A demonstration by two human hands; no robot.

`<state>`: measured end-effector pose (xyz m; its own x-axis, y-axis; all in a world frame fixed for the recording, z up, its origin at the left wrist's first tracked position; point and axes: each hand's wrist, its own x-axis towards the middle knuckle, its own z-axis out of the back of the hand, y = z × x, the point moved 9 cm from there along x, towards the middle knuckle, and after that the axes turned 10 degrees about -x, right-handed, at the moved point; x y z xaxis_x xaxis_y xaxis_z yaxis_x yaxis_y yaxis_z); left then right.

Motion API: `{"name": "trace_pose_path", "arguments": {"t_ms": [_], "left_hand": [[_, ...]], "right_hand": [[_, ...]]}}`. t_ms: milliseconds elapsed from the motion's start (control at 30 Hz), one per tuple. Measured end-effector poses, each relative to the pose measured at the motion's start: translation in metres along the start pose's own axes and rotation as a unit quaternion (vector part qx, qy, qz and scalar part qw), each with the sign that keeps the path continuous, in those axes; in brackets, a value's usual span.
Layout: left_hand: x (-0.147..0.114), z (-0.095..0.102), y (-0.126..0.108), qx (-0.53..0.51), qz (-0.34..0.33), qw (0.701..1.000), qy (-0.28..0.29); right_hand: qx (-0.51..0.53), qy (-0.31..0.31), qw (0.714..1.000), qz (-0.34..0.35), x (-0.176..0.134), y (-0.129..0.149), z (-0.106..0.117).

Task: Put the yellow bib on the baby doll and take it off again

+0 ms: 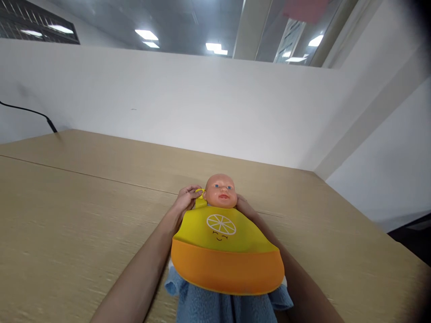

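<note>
A baby doll (pixel 220 192) with a bald head faces me at the near middle of the table, dressed in a blue fuzzy outfit (pixel 215 307). Over its chest lies a yellow bib (pixel 193 229) with a printed citrus slice, a smiling face and an orange pocket (pixel 229 271). My left hand (pixel 188 197) pinches the yellow neck strap (pixel 201 202) of the bib beside the doll's head. On the other side, my right hand (pixel 243 204) reaches behind the doll's neck. Its fingers are hidden by the head.
The wooden table (pixel 84 215) has a thin seam running across it. A white partition (pixel 188 98) rises along its back edge, with another wall at the right. A black cable (pixel 50 123) hangs at the far left, and a dark object (pixel 412 235) shows at the right edge.
</note>
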<state>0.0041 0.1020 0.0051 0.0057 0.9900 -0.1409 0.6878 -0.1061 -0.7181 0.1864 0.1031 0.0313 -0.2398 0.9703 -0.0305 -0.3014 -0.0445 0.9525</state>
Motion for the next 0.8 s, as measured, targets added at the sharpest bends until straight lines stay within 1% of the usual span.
{"name": "trace_pose_path", "arguments": {"t_ms": [167, 267, 400, 700, 800], "left_hand": [[0.0023, 0.0020, -0.0006, 0.009, -0.002, 1.000, -0.011], [0.0031, 0.0032, -0.0001, 0.008, -0.003, 1.000, -0.014], [0.0036, 0.0052, 0.0017, 0.010, 0.001, 1.000, -0.015], [0.0041, 0.0063, -0.0001, 0.027, -0.005, 0.999, -0.022], [0.0037, 0.0049, -0.0008, 0.038, -0.002, 0.999, -0.018]], "right_hand": [[0.010, 0.029, 0.999, 0.011, 0.0011, 0.0021, -0.0060], [-0.001, 0.022, 0.999, 0.022, 0.0002, 0.0039, -0.0038], [-0.023, 0.007, 1.000, 0.015, 0.0019, 0.0020, 0.0001], [-0.009, 0.000, 1.000, 0.013, 0.0008, -0.0017, 0.0003], [-0.006, 0.000, 1.000, 0.004, -0.0043, -0.0003, 0.0006]]}}
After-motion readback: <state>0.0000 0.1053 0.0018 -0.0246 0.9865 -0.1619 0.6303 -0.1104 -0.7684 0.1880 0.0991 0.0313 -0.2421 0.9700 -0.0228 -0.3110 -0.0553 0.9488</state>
